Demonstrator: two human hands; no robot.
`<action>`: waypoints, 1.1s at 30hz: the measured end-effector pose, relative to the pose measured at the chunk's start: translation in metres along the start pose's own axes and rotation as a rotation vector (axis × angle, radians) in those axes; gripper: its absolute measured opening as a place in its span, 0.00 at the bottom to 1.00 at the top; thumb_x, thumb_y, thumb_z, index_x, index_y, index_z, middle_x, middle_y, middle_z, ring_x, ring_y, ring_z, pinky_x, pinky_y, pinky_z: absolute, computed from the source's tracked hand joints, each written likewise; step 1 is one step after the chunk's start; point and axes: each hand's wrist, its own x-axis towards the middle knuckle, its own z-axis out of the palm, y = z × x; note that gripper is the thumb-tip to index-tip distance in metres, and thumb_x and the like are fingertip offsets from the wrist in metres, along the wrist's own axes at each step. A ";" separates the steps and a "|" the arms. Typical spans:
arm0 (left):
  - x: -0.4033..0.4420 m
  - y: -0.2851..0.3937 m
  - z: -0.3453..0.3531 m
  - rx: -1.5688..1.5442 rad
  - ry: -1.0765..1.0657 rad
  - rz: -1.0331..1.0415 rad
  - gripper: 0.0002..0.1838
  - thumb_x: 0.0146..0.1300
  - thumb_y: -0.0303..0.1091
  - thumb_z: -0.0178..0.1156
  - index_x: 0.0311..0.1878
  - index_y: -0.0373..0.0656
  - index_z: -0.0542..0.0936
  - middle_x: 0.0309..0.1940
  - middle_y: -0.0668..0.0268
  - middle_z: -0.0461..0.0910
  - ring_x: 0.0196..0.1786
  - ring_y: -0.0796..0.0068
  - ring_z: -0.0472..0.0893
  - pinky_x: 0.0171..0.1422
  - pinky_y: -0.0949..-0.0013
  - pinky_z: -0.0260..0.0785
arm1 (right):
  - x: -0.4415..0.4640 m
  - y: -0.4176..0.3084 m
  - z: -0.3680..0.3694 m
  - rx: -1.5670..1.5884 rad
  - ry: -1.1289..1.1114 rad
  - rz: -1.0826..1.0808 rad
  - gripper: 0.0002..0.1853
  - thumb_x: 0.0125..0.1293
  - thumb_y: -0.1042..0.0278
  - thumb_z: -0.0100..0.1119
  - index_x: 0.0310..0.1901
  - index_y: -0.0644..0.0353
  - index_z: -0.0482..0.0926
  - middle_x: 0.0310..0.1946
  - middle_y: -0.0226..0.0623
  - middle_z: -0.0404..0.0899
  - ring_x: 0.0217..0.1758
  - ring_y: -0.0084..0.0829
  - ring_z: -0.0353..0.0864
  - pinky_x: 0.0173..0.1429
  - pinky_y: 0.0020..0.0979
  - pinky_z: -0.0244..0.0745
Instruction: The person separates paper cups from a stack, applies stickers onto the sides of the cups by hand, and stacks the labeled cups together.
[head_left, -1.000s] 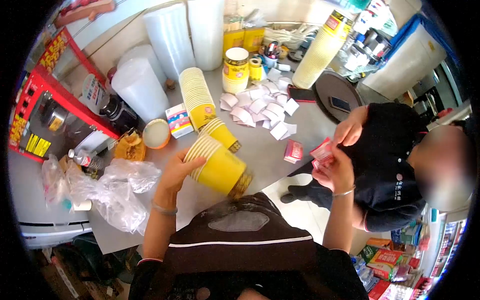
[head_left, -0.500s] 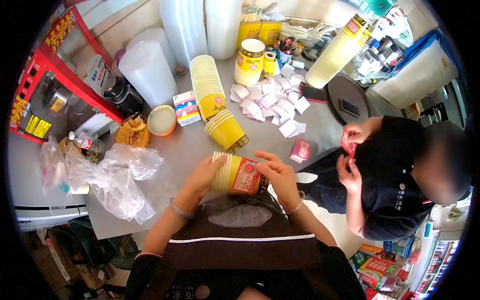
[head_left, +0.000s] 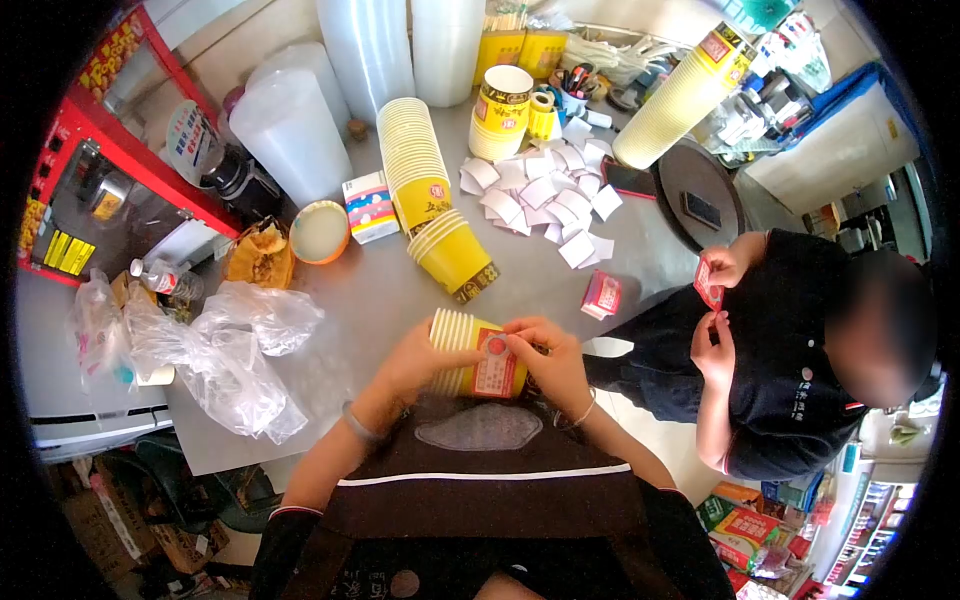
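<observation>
My left hand (head_left: 420, 355) is wrapped round a short stack of yellow paper cups (head_left: 453, 327), which lies on its side close to my apron. A red-and-white label (head_left: 495, 378) sits on the side of the outer cup. My right hand (head_left: 556, 362) is at the cup's base end, its thumb and fingers pressed on the label and cup wall. Just beyond my hands, a longer stack of yellow cups (head_left: 452, 258) lies on the table. To the right is a small pile of red labels (head_left: 601, 294).
White paper pieces (head_left: 545, 200) are heaped mid-table near a standing cup stack (head_left: 500, 115). Plastic bags (head_left: 240, 370) and an orange-rimmed bowl (head_left: 320, 235) occupy the left. A co-worker (head_left: 780, 340) at the right holds a red label (head_left: 708, 285). A tall cup stack (head_left: 680, 100) leans behind.
My right hand has moved left along the cup, its fingers now closed down on the label. My left thumb has come onto the label's edge. The view has shifted slightly.
</observation>
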 end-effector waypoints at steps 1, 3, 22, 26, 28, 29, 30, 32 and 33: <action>-0.001 0.000 0.001 0.037 0.010 0.017 0.23 0.47 0.31 0.69 0.47 0.37 0.74 0.39 0.64 0.79 0.39 0.75 0.78 0.45 0.71 0.72 | -0.001 0.000 0.001 -0.024 0.017 -0.022 0.07 0.55 0.68 0.62 0.27 0.63 0.81 0.39 0.40 0.80 0.43 0.33 0.77 0.49 0.30 0.70; -0.003 0.002 0.003 0.061 0.018 0.030 0.24 0.46 0.31 0.70 0.47 0.37 0.73 0.39 0.64 0.79 0.39 0.74 0.78 0.45 0.70 0.72 | -0.004 -0.001 0.003 -0.192 0.065 -0.133 0.09 0.54 0.65 0.63 0.30 0.63 0.81 0.42 0.42 0.78 0.44 0.36 0.76 0.50 0.33 0.70; 0.029 0.026 -0.024 -0.463 0.053 0.004 0.19 0.57 0.33 0.61 0.49 0.34 0.73 0.40 0.60 0.79 0.38 0.69 0.81 0.44 0.68 0.75 | 0.001 -0.007 -0.025 -0.686 -0.162 -0.930 0.37 0.53 0.60 0.64 0.64 0.58 0.60 0.65 0.43 0.58 0.68 0.40 0.57 0.70 0.41 0.50; 0.018 0.031 -0.011 -0.206 0.016 0.065 0.21 0.54 0.29 0.62 0.51 0.33 0.73 0.42 0.61 0.78 0.41 0.70 0.80 0.48 0.68 0.73 | 0.018 -0.003 -0.038 -0.004 -0.158 -0.176 0.45 0.49 0.61 0.69 0.67 0.58 0.54 0.66 0.41 0.55 0.68 0.36 0.57 0.70 0.36 0.50; 0.007 0.044 -0.003 -0.097 0.027 0.106 0.22 0.51 0.26 0.61 0.52 0.34 0.72 0.43 0.61 0.78 0.43 0.71 0.79 0.50 0.68 0.72 | 0.030 0.021 -0.038 0.174 -0.306 -0.047 0.49 0.47 0.62 0.71 0.68 0.59 0.51 0.67 0.42 0.54 0.68 0.35 0.57 0.70 0.36 0.51; 0.004 0.047 -0.001 -0.051 0.039 0.124 0.23 0.49 0.25 0.60 0.52 0.34 0.72 0.44 0.61 0.77 0.44 0.71 0.78 0.52 0.68 0.71 | 0.031 0.033 -0.037 0.178 -0.305 -0.079 0.51 0.46 0.63 0.71 0.68 0.59 0.49 0.67 0.42 0.53 0.68 0.34 0.56 0.69 0.36 0.51; 0.007 0.044 -0.001 -0.088 0.034 0.138 0.24 0.49 0.24 0.59 0.53 0.34 0.71 0.44 0.61 0.77 0.45 0.71 0.78 0.53 0.68 0.70 | 0.032 0.036 -0.036 0.181 -0.309 -0.107 0.53 0.45 0.63 0.72 0.69 0.59 0.47 0.67 0.42 0.53 0.68 0.34 0.56 0.69 0.36 0.52; 0.012 0.034 -0.004 -0.162 0.030 0.162 0.25 0.47 0.23 0.58 0.53 0.35 0.70 0.45 0.61 0.77 0.46 0.71 0.77 0.54 0.68 0.69 | 0.036 0.037 -0.033 0.189 -0.313 -0.142 0.56 0.43 0.66 0.73 0.69 0.58 0.43 0.65 0.40 0.55 0.66 0.33 0.58 0.68 0.35 0.55; 0.013 0.035 -0.004 -0.154 0.044 0.166 0.26 0.47 0.22 0.58 0.54 0.35 0.70 0.45 0.61 0.77 0.46 0.71 0.77 0.54 0.68 0.69 | 0.038 0.039 -0.032 0.249 -0.314 -0.092 0.56 0.43 0.67 0.73 0.69 0.58 0.44 0.64 0.40 0.56 0.66 0.33 0.59 0.67 0.35 0.56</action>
